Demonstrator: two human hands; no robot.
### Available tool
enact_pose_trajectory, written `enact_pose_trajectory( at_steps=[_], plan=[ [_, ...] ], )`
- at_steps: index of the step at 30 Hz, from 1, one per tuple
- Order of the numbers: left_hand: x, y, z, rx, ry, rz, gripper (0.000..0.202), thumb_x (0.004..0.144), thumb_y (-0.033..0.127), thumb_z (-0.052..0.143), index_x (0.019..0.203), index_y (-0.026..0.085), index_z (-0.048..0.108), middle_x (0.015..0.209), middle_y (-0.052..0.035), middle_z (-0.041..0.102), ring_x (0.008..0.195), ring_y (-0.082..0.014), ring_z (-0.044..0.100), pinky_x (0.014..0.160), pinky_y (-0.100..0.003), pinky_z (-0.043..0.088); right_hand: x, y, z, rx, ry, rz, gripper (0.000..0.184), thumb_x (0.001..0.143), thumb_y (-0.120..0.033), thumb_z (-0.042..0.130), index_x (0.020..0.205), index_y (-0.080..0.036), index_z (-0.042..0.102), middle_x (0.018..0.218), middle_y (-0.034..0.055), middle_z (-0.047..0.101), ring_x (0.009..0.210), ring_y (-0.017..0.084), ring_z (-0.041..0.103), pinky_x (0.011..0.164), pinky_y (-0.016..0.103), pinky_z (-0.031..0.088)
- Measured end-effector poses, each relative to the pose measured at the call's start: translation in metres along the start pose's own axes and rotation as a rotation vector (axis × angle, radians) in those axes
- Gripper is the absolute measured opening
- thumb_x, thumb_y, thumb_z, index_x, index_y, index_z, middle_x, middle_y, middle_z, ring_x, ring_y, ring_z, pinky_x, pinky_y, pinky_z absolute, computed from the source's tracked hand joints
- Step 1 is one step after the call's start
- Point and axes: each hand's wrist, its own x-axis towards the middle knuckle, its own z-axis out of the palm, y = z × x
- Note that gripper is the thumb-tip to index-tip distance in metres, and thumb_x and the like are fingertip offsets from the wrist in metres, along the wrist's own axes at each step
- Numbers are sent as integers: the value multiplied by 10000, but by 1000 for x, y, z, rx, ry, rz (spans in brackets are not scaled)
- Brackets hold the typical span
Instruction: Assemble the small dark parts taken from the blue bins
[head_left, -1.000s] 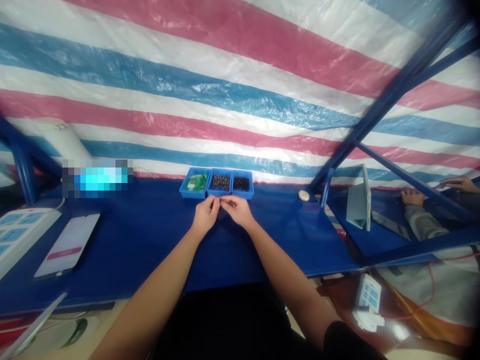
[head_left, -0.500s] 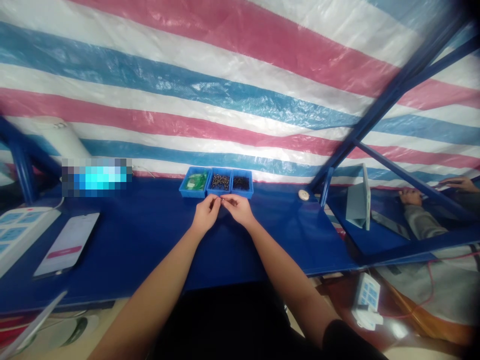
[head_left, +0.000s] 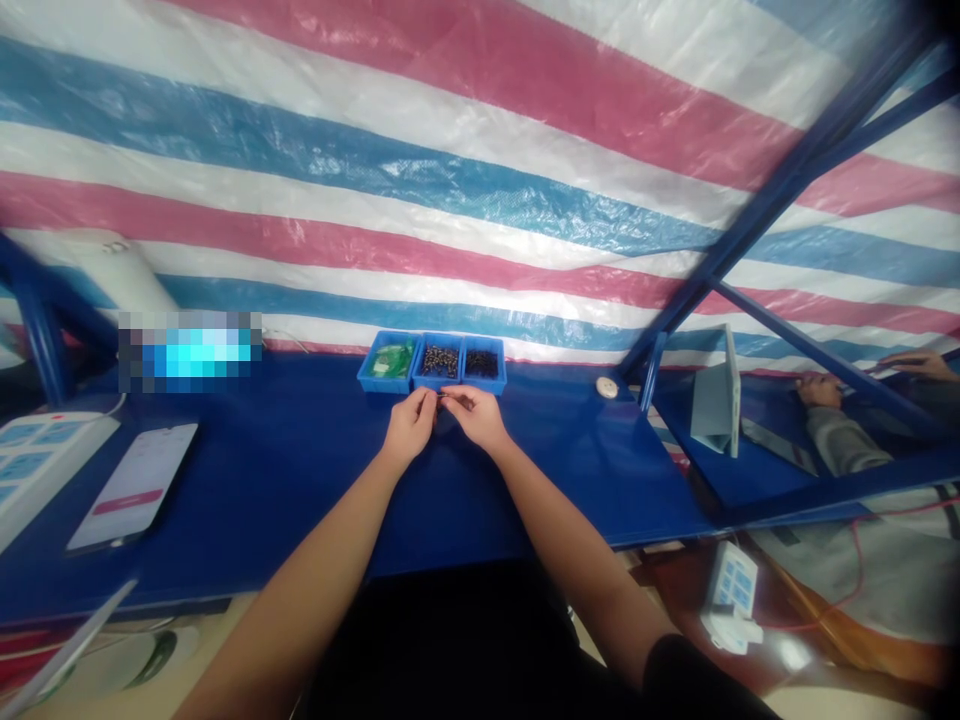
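Observation:
My left hand (head_left: 409,425) and my right hand (head_left: 474,416) meet over the blue table (head_left: 300,470), fingertips pinched together on a small dark part (head_left: 444,397) held between them. Just beyond the hands stand three small blue bins side by side. The left bin (head_left: 388,362) holds green pieces, the middle bin (head_left: 439,362) holds several dark and brassy small parts, and the right bin (head_left: 482,364) holds dark small parts. The held part is too small to make out further.
A phone (head_left: 135,486) lies at the table's left, beside a white power strip (head_left: 37,465). A small round white object (head_left: 607,387) sits right of the bins. Blue frame bars (head_left: 757,215) rise at right. Another person's hands (head_left: 821,390) work at the neighbouring table.
My hands stay together in front of the bins, with only slight finger movement on the small part. The view has shifted slightly.

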Motion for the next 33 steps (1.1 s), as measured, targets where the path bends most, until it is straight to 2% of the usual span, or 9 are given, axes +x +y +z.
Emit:
enact_pose_trajectory(
  at_steps=[5,14,19,22,25,27,29,31,33],
  plan=[
    [0,-2,1,1,-2,-18,256,916,432,442,879,210,562,629,25,586,576,-133,561,602,-239,432,0,-1,-1,-20,-1,12,259,794,-330,665,1007,-195,725,967,64,736,836,189,693,811,328,555],
    [1,0,1,62,-9,7,322,936,427,407,773,201,568,620,25,582,572,-119,547,596,-226,403,0,-2,-1,15,0,30,272,779,-339,680,994,-178,724,913,66,734,806,185,689,793,321,559],
    [2,-4,-3,144,135,-64,343,941,405,387,751,196,582,614,8,602,593,-130,556,608,-228,399,6,7,1,39,91,105,339,764,-389,688,1007,-155,713,857,73,728,731,178,678,744,327,571],
    [3,-7,-3,159,176,-82,346,936,406,391,749,195,592,604,6,603,593,-131,556,608,-226,399,12,8,4,94,86,107,512,751,-407,695,1202,-172,631,1085,101,699,834,185,686,786,331,574],
    [3,-8,-2,185,169,-63,362,936,414,388,721,194,580,589,9,589,573,-130,542,602,-230,395,14,6,5,124,1,33,680,756,-378,693,1382,-232,468,1367,107,536,990,194,667,837,319,560],
    [3,-8,-1,199,170,-50,361,934,412,394,711,194,576,593,8,589,572,-130,542,602,-232,393,11,6,3,77,-49,5,528,825,-358,616,1328,-224,533,1298,101,594,965,187,675,828,314,555],
    [3,-9,-1,206,192,-49,351,931,406,404,718,195,587,593,7,593,577,-132,546,606,-234,394,7,9,0,-61,-69,-20,335,871,-317,545,1167,-208,658,1094,80,697,884,179,680,811,320,548],
    [4,-10,-1,206,228,-61,343,930,402,407,733,197,601,582,6,592,578,-136,548,610,-236,400,3,12,-3,-264,-92,-62,247,865,-256,546,1040,-212,715,947,57,718,834,177,661,816,328,529],
    [5,-12,-2,193,247,-76,341,933,396,401,742,200,605,581,6,597,586,-139,554,613,-233,406,1,16,-5,-443,-143,-104,233,837,-207,582,1022,-218,722,911,49,705,813,174,635,823,329,510]
  ],
)
